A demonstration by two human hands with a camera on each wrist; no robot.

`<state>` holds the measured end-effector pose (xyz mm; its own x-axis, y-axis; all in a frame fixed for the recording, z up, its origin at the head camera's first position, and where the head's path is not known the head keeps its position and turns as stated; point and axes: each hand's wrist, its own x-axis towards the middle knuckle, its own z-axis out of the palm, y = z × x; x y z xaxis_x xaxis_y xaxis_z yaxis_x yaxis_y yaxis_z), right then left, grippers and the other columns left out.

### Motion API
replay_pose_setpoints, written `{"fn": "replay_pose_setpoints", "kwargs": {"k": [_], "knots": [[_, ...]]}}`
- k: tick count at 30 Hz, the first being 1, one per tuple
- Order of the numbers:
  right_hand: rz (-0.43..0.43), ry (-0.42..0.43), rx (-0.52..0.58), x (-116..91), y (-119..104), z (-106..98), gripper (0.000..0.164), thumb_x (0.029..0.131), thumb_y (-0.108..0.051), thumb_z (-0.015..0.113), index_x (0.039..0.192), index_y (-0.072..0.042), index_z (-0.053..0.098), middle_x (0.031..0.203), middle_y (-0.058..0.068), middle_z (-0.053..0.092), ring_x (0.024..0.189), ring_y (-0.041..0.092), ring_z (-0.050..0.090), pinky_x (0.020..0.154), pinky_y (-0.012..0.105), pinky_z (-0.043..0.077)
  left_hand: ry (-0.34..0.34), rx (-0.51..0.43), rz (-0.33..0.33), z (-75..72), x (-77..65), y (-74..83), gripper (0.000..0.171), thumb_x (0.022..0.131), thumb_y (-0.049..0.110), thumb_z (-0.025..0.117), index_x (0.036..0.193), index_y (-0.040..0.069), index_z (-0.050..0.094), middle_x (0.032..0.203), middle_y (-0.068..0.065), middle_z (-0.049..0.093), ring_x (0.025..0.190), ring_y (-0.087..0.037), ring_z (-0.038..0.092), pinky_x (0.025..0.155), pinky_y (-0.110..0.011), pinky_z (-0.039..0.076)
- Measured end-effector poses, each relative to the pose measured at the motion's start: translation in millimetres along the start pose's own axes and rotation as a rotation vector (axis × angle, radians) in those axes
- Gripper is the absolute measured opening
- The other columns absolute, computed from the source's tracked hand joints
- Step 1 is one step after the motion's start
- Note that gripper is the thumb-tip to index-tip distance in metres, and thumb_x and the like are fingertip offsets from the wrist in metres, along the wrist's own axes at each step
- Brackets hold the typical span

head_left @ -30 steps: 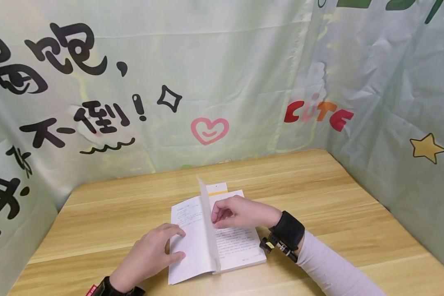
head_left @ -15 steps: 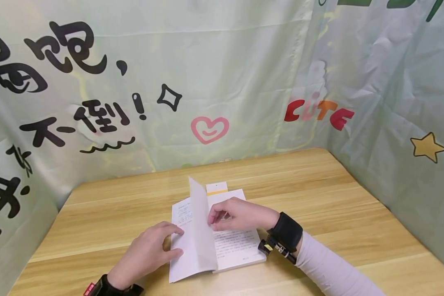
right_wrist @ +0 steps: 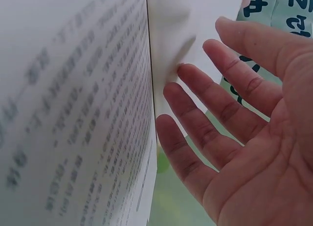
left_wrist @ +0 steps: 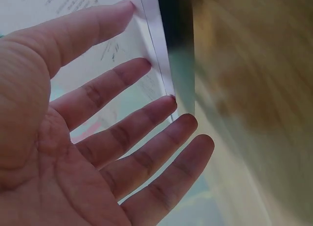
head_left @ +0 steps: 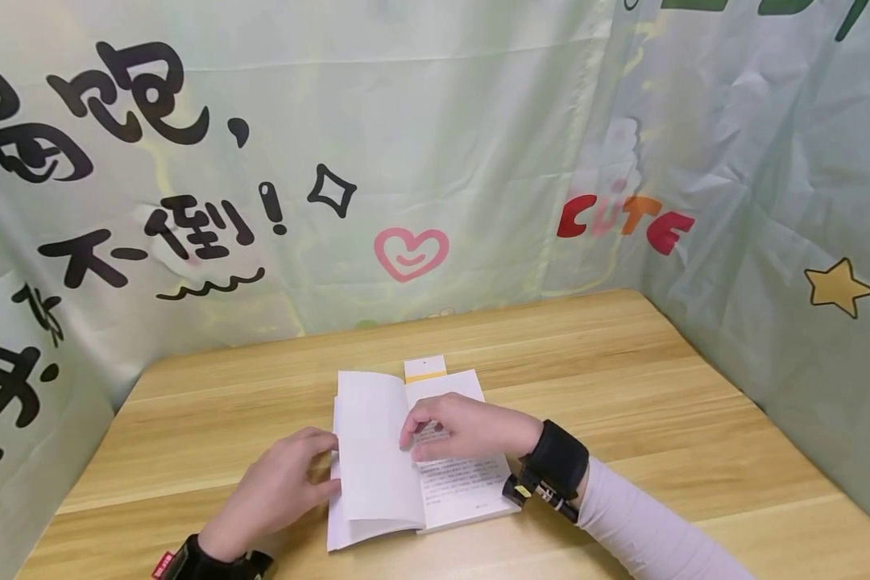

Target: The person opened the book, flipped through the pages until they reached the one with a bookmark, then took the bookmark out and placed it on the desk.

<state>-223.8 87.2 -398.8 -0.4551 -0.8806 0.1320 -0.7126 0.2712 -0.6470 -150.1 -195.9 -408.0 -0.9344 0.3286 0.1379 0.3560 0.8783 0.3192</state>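
An open book (head_left: 467, 487) lies on the table, with lines of print on its right page. The left-hand page (head_left: 375, 451) looks blank and bulges up slightly, several sheets showing under its outer edge. My left hand (head_left: 279, 491) is at the book's left edge, thumb and fingertips right at the sheets; the left wrist view shows its fingers (left_wrist: 134, 69) spread and nearly straight. Over the middle of the book is my right hand (head_left: 471, 431), its fingertips close to the fold. In the right wrist view its fingers (right_wrist: 205, 130) are loosely extended, holding nothing.
A white card with an orange stripe (head_left: 424, 368) sticks out beyond the book's top edge. The book rests on a wooden table (head_left: 623, 362). Printed fabric (head_left: 478, 161) hangs behind the table and along its sides.
The raised page has swung leftward and now lies over the left side, covering the print there. The right hand has shifted slightly left and lower; the left hand has drawn back to the book's edge.
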Motion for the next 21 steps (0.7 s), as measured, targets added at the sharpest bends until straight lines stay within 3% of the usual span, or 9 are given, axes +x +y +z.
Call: {"fn": "replay_pose_setpoints", "kwargs": {"k": [6,13,21], "knots": [[-0.054,-0.014,-0.058,1.3,-0.8,2.3,0.018,0.094,-0.023,0.063,0.107,-0.011,0.067,0.106,-0.006,0.062,0.104,0.006,0.056,0.091,0.029,0.045,0.000,-0.003,-0.018,-7.4,-0.4,-5.6,0.044,0.068,0.025,0.084,0.109,0.018,0.070,0.117,0.002,0.062,0.106,-0.022,0.059,0.087,-0.042,0.048],[-0.084,-0.025,-0.115,2.0,-1.0,4.5,0.019,0.094,-0.026,0.063,0.106,-0.012,0.068,0.112,-0.006,0.060,0.109,0.001,0.051,0.094,0.022,0.040,0.031,-0.043,-0.059,-17.9,-2.0,-10.0,0.039,0.073,0.030,0.082,0.109,0.024,0.068,0.116,0.001,0.062,0.101,-0.023,0.061,0.080,-0.043,0.050],[-0.051,-0.046,-0.197,0.5,-5.1,6.0,0.026,0.095,-0.032,0.061,0.113,-0.015,0.070,0.122,-0.003,0.054,0.114,0.006,0.046,0.098,0.022,0.035,0.131,-0.032,0.001,-24.1,-2.7,-8.9,0.035,0.078,0.023,0.079,0.110,0.019,0.068,0.112,-0.001,0.064,0.098,-0.022,0.061,0.075,-0.043,0.051]]}}
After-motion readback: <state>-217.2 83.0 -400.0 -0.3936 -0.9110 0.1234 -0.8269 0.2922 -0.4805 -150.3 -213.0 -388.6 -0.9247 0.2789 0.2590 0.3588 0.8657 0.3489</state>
